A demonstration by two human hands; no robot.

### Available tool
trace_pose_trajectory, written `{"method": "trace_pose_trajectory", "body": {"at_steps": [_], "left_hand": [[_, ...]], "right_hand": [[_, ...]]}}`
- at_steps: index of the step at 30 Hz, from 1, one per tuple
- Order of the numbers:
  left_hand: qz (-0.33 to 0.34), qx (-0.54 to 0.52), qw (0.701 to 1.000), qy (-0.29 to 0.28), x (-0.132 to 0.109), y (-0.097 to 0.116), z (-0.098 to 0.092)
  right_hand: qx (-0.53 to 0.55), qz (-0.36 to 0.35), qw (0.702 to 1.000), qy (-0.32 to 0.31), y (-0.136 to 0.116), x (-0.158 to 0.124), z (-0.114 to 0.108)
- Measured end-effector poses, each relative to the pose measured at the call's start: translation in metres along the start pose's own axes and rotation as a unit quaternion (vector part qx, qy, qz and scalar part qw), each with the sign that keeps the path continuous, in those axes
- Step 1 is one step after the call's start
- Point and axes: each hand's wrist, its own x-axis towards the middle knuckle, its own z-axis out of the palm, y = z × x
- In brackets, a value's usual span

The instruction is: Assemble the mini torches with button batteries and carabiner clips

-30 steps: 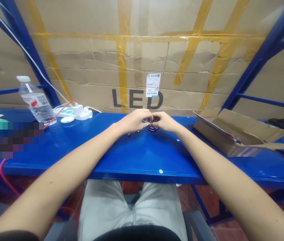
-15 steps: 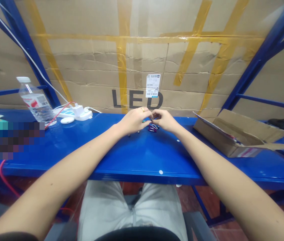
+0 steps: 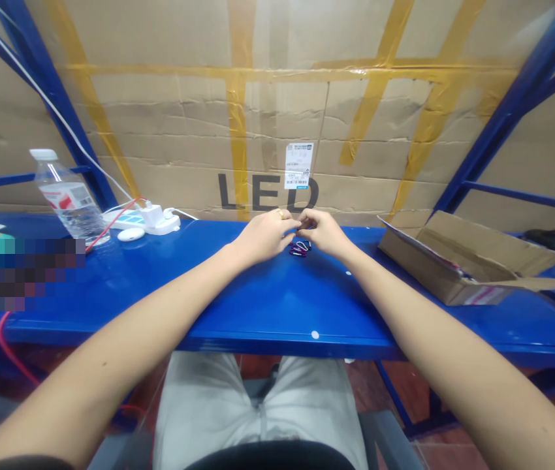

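Observation:
My left hand (image 3: 268, 236), with a ring on one finger, is above the blue table (image 3: 258, 307), its thumb and fingers bent inward. Opposite it, my right hand (image 3: 325, 234) has thumb and fingertips pinched together. The fingertips of both hands meet, and whatever they hold is too small and covered to make out. Just below them on the tabletop lies a small cluster of carabiners (image 3: 300, 249), purple and silver in look.
An open cardboard box (image 3: 454, 287) stands at the right. On the left are a water bottle (image 3: 69, 202), a power strip (image 3: 162, 225) with cables and a white round object (image 3: 131, 234). A large taped carton (image 3: 174, 143) walls off the back.
The hands have shifted slightly against each other. A green bit at the left fingers and small metal pieces under the left hand, seen earlier, are now out of sight.

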Motion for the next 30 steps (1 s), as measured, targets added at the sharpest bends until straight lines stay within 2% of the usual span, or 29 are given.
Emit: {"method": "trace_pose_trajectory", "body": {"at_steps": [6, 9, 12, 14, 16, 20, 23, 30], "left_hand": [[-0.031, -0.058, 0.998, -0.001, 0.001, 0.002, 0.0], [-0.056, -0.118, 0.991, 0.001, 0.001, 0.0, -0.003], [-0.071, -0.12, 0.99, -0.004, 0.001, -0.006, -0.009], [-0.066, -0.096, 0.993, -0.036, 0.0, -0.012, -0.013], [-0.051, -0.087, 0.99, -0.099, -0.001, -0.02, -0.015], [-0.046, -0.109, 0.97, -0.211, -0.006, -0.033, -0.012], [-0.048, -0.118, 0.963, -0.238, -0.009, -0.039, -0.003], [-0.059, -0.151, 0.95, -0.265, -0.013, -0.044, 0.013]], "right_hand": [[-0.009, -0.014, 1.0, -0.012, -0.003, -0.002, 0.004], [0.0, -0.005, 1.0, -0.007, -0.003, -0.002, 0.005], [0.004, 0.013, 1.0, 0.001, -0.004, -0.002, 0.004], [0.005, 0.017, 1.0, 0.001, -0.005, -0.002, 0.002], [0.004, 0.016, 1.0, -0.001, -0.006, -0.002, 0.002], [0.012, 0.047, 0.997, -0.055, -0.009, -0.003, 0.002], [0.021, 0.064, 0.993, -0.095, -0.01, -0.004, 0.004], [0.017, 0.061, 0.991, -0.118, -0.006, -0.005, 0.008]]}}
